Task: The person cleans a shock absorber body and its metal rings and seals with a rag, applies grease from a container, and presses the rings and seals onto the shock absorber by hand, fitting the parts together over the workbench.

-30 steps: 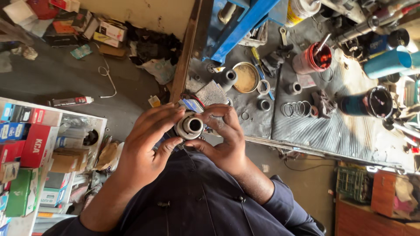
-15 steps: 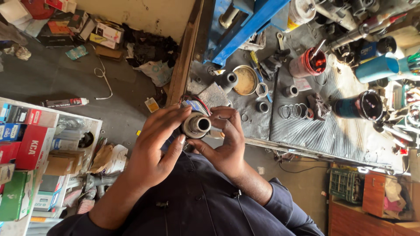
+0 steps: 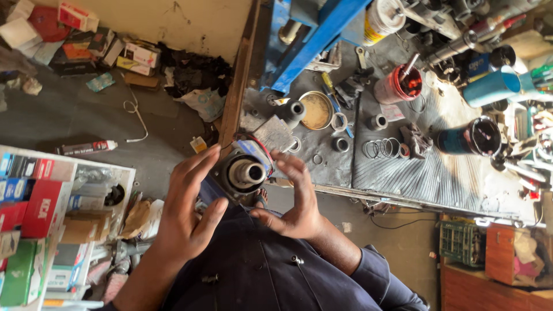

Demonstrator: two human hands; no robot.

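Close above the person's dark shirt, seen from the head camera, both hands cup a round metal motor housing (image 3: 245,173) with a hollow centre tube. Left hand (image 3: 187,216) has its grip half open, fingers spread along the housing's side; right hand (image 3: 296,198) curls loosely round the other side. Behind lies the grey tabletop (image 3: 438,173) with loose rings (image 3: 383,148) and a red can (image 3: 397,85).

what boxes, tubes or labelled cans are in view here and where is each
Red and blue cartons: rectangular, stacked on the white shelf at lower left.
Green carton: bottom left corner of that shelf.
Tube: dark and white with a red cap, lying on the grey floor.
Mixed boxes: red, orange and white, piled along the wall, top left.
Labelled can: white and yellow cylinder, top of the bench.
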